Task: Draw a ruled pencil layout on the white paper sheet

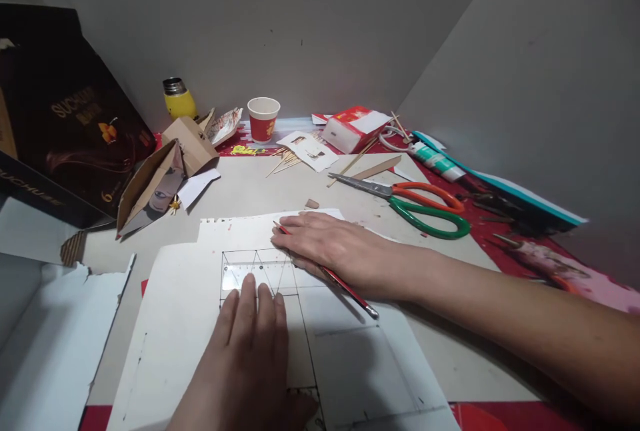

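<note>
My left hand lies with its fingers stretched out over a clear ruler, pressing it on the white paper. Dark ruled lines form a rectangle with slanted strokes inside, partly under the ruler. Across the top right of this drawing rests my right hand, palm down, with a red-and-black pencil held among its fingers. The pencil's point sticks out past the fingertips and its metal end reaches back towards me. How the right thumb sits is hidden. A small eraser-like piece lies just beyond the paper.
Scissors with orange and green handles lie beyond my right arm. At the back stand a paper cup, a yellow bottle and a red-white box, near wooden sticks. A large dark box leans at left.
</note>
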A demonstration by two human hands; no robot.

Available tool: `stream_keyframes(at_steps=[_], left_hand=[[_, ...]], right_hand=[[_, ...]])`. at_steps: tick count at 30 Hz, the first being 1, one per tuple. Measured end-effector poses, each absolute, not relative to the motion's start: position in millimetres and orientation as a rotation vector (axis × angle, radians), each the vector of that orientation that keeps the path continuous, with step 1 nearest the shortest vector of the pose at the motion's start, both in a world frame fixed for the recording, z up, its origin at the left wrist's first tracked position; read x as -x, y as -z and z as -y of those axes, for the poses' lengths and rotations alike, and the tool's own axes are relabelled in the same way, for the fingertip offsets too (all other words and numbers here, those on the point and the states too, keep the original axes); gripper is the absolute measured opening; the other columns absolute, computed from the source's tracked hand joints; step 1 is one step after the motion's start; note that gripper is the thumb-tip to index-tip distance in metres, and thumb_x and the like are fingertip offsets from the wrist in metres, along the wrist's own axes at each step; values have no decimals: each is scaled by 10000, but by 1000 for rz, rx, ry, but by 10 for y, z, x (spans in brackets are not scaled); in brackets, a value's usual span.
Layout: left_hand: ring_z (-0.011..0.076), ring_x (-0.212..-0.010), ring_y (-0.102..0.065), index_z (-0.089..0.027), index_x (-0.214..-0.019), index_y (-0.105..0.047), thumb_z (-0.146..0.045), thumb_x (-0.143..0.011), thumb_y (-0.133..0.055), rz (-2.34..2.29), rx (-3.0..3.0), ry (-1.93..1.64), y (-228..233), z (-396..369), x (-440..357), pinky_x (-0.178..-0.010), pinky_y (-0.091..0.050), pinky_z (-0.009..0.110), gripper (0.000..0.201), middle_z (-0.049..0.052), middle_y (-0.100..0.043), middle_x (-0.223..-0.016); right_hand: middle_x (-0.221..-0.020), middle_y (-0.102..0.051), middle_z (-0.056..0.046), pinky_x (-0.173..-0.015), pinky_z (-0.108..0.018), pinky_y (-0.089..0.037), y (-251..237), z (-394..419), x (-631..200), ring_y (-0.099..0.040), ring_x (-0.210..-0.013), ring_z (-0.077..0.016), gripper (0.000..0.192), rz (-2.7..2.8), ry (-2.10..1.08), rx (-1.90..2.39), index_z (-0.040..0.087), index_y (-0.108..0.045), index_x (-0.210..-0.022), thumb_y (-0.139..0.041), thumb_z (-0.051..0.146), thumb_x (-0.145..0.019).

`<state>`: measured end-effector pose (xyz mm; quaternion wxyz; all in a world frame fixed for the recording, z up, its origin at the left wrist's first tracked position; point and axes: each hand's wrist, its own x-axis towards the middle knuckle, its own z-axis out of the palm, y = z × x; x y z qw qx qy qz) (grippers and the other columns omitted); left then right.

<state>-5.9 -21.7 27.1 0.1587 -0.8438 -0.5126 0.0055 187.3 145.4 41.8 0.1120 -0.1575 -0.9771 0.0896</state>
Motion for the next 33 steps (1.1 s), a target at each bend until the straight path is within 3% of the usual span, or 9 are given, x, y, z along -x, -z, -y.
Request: stream_keyframes(at_steps=[5,10,16,26,33], left_hand=[[379,-1298,-539,-79,-1353,-646,-822,-847,-497,1333,2477,-8,-222,228,38,-1030,-421,456,911,183,-614,-1431],[353,-1224,-636,-156,-1405,-590,-850,-810,-508,1273,2556,71,-252,123,121,-959,-505,458,919,211,-607,-1427],[427,-1187,-664,-5,-1367,-568,-776,-659,-727,1230,2584,98,-374,-49,233,-852,-600,449,1059,282,-596,-1397],[472,-1107,-694,32,-1256,-657,-802,-729,-645,1128,2601,126,-394,-164,215,-806,-615,523,987,318,-628,-1310],[443,-1205,-650,31,-1361,-569,-782,-770,-628,1108,2647,120,-370,-167,224,-875,-598,498,1007,303,-579,-1395]], right_hand=[[-1405,-630,-224,-1089,-545,-495,-382,-1393,-2073,-573,-1348,-318,389,2864,-242,506,88,-582,-1393,-463,237,-1054],[-1397,-639,-211,-1059,-514,-527,-379,-1240,-2136,-583,-1338,-292,359,2744,-214,549,117,-578,-1370,-457,234,-1053],[-1181,-728,-189,-942,-492,-572,-353,-972,-2200,-672,-1124,-310,296,2681,-223,560,88,-613,-1254,-529,216,-1000],[-1113,-751,-143,-878,-419,-545,-235,-988,-2345,-664,-1067,-255,335,2643,-166,631,164,-593,-1277,-498,120,-959],[-1097,-745,-142,-811,-409,-539,-271,-989,-2381,-663,-996,-268,326,2680,-136,696,151,-603,-1229,-523,102,-917]])
